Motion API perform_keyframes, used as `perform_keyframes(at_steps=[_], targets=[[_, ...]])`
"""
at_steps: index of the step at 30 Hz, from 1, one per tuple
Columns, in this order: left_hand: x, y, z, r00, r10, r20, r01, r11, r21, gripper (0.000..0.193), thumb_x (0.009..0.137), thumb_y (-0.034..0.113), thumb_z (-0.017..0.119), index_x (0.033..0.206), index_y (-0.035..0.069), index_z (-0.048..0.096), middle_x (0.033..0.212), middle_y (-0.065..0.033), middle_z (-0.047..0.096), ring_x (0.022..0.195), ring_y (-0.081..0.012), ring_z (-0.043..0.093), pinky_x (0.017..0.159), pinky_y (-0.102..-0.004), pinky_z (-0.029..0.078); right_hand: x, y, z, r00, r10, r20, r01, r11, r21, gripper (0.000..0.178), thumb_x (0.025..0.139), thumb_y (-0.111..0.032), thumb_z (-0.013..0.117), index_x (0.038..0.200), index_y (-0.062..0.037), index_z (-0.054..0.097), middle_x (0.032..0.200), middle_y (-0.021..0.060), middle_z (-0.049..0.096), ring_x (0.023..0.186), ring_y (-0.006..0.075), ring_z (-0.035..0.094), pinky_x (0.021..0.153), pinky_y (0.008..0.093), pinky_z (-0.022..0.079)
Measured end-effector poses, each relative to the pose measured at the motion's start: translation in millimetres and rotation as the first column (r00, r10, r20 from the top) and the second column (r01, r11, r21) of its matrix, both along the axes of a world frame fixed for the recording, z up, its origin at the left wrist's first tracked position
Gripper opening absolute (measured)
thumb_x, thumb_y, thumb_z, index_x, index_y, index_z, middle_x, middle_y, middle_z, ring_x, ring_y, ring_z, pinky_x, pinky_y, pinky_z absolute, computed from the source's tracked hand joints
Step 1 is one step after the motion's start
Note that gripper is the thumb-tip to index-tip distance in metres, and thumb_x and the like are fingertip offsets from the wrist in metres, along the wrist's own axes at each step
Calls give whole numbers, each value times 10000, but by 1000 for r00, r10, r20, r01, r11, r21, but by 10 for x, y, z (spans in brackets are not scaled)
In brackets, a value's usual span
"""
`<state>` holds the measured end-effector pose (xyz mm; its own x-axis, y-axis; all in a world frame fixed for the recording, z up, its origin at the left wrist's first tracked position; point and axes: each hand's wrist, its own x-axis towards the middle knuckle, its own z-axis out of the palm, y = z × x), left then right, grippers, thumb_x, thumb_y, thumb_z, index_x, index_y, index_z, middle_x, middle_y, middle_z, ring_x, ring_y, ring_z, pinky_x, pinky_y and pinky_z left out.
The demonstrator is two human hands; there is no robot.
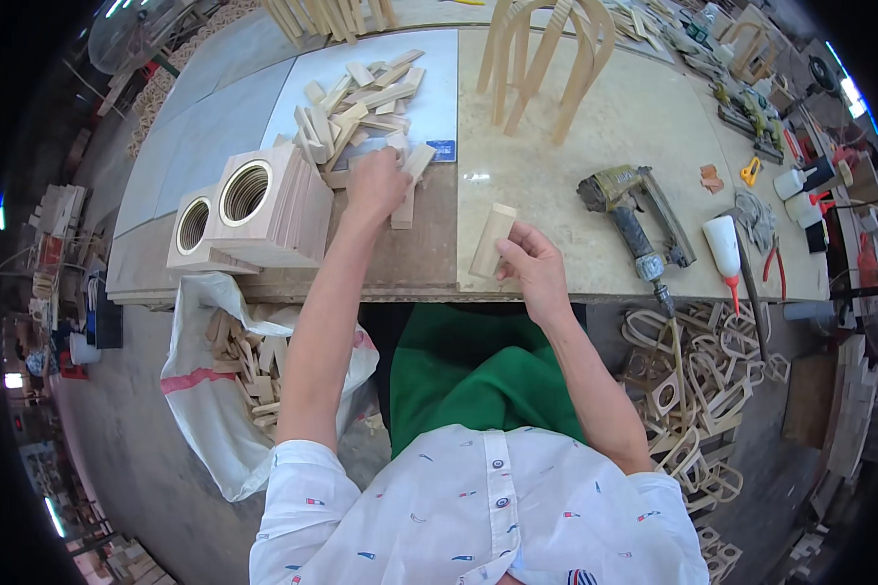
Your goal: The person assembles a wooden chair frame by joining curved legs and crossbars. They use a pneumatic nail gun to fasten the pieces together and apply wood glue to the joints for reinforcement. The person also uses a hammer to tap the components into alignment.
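Observation:
My right hand (535, 268) pinches a short flat wooden block (492, 239) between thumb and fingers, above the table's front edge. Farther left, my left hand (379, 185) reaches to the near side of a loose pile of wooden blocks (366, 100). Its fingers are curled down and partly hidden, so what they grip cannot be made out. One tilted block (420, 161) is right beside those fingers, and another block (402, 213) lies under the hand's right side.
Left of my left arm stand stacked square wooden panels with round holes (281, 210). A nail gun (634, 214) with a hose, a glue bottle (723, 246) and red pliers (774, 268) lie at right. Bent wooden frames (546, 58) stand behind. A white sack (210, 390) sits below.

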<state>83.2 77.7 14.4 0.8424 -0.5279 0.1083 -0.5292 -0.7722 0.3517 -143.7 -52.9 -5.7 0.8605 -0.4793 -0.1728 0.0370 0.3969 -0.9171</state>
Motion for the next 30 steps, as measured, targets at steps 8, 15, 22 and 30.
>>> perform_keyframes(at_steps=[8, 15, 22, 30], targets=[[-98, 7, 15, 992, -23, -126, 23, 1000, 2, 369, 740, 185, 704, 1056, 0, 664, 971, -179, 687, 910, -330, 658, 811, -415, 507, 79, 86, -115, 1000, 15, 20, -15, 1000, -18, 222, 924, -119, 611, 1107, 3, 638, 939, 14, 643, 770, 68, 570, 620, 235, 501], [-694, 66, 146, 891, -165, -423, -17, 919, -394, 379, 809, 119, 670, 1168, 0, 649, 871, -66, 690, 776, -110, 623, 705, -269, 501, 5, 112, 132, 998, -18, 56, 22, 998, -62, 201, 908, -103, 632, 1078, 3, 640, 971, 28, 661, 812, 65, 587, 629, 230, 498], [-1302, 145, 194, 801, -360, -479, -10, 791, -611, 316, 840, 55, 608, 1148, -9, 634, 924, -144, 639, 790, -218, 630, 728, -327, 499, -6, 59, 219, 998, 3, 55, 6, 986, -168, 217, 893, -91, 650, 1088, 2, 637, 995, 40, 669, 805, 68, 584, 638, 238, 494], [-1364, 151, 205, 775, -408, -483, 29, 786, -617, 315, 845, 36, 587, 1155, -8, 615, 920, -152, 623, 809, -230, 623, 743, -333, 494, -43, 9, 145, 999, -7, 44, 17, 973, -229, 238, 879, -89, 655, 1097, 3, 632, 975, 47, 661, 808, 83, 587, 636, 238, 504]])
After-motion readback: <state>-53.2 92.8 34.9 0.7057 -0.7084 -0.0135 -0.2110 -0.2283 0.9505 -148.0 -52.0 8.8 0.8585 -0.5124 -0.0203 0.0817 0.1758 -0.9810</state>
